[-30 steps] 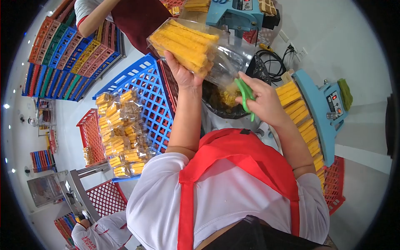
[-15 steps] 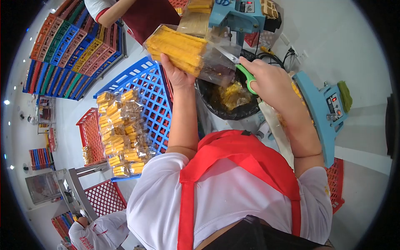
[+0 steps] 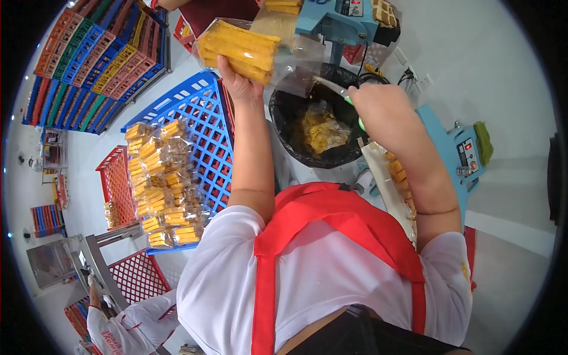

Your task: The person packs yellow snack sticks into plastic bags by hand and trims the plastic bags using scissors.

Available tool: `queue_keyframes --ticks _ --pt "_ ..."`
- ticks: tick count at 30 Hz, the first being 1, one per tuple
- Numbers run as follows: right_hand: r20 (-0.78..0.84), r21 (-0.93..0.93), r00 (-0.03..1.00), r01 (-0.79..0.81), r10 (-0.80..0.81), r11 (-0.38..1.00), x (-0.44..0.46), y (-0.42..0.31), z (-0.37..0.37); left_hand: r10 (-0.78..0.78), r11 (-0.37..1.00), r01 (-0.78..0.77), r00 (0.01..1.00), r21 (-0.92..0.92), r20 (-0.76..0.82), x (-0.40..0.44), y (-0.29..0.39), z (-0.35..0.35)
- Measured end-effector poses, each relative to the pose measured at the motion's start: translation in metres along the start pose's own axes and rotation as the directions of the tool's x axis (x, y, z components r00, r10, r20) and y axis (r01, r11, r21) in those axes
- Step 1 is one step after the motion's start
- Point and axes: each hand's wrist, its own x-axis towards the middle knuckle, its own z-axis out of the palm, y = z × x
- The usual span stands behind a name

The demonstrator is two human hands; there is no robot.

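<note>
My left hand (image 3: pixel 241 83) is closed around a clear plastic bag of yellow sticks (image 3: pixel 236 50), held up at the top middle. The bag's loose clear end stretches to the right. In my right hand (image 3: pixel 384 109) are scissors (image 3: pixel 332 86) with green handles, their blades pointing up and left, close to the bag's loose end. Whether the blades touch the plastic I cannot tell. Below both hands stands a bin lined with a black bag (image 3: pixel 284 133), with yellow scraps and clear plastic (image 3: pixel 322 130) inside it.
A blue crate (image 3: pixel 213 139) on the left carries several filled packets (image 3: pixel 163 177). Blue sealing machines stand at the top (image 3: pixel 319 21) and right (image 3: pixel 452 151). Stacked coloured crates (image 3: pixel 100 53) fill the upper left. One person (image 3: pixel 213 18) is at the top, another (image 3: pixel 133 325) lower left.
The bag and my left hand have shifted slightly left and up in view. The scissors have come away from the bag's upper edge and now sit by its lower right end.
</note>
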Motion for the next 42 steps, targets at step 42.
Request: queue_keyframes --ticks 42 --pt "-0.113 0.509 0.811 -0.45 0.575 0.734 -0.131 0.046 0.04 -0.646 0.655 0.552 0.763 -0.516 -0.003 -0.06 0.002 0.063"
